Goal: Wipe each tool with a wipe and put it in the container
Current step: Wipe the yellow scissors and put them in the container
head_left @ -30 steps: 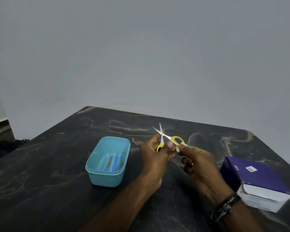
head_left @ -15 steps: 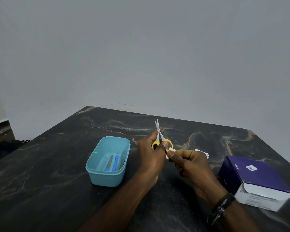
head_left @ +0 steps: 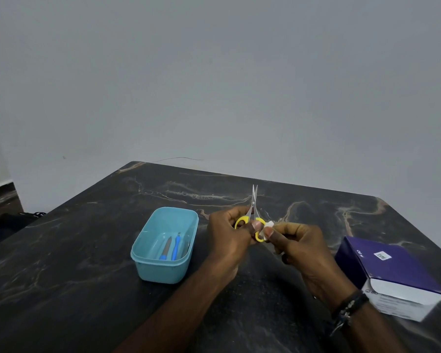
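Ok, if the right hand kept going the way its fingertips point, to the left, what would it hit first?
The right hand, pinching the wipe, would first meet the scissors' yellow handle, which the wipe already touches, then the left hand. The container lies further along, though depth is unclear.

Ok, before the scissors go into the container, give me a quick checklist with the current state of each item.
1. Scissors held securely: ok, the left hand grips the yellow handles.
2. Blades closed: ok, they are nearly together and point up, away from the person.
3. Wipe in contact: ok, the right hand pinches it against a handle loop.
4. Whole tool wiped: cannot tell from this view.
5. Container open with room: ok, no lid, and only a few blue-handled tools lie inside.
6. Path to the container: ok, it sits just left of the left hand with nothing between.
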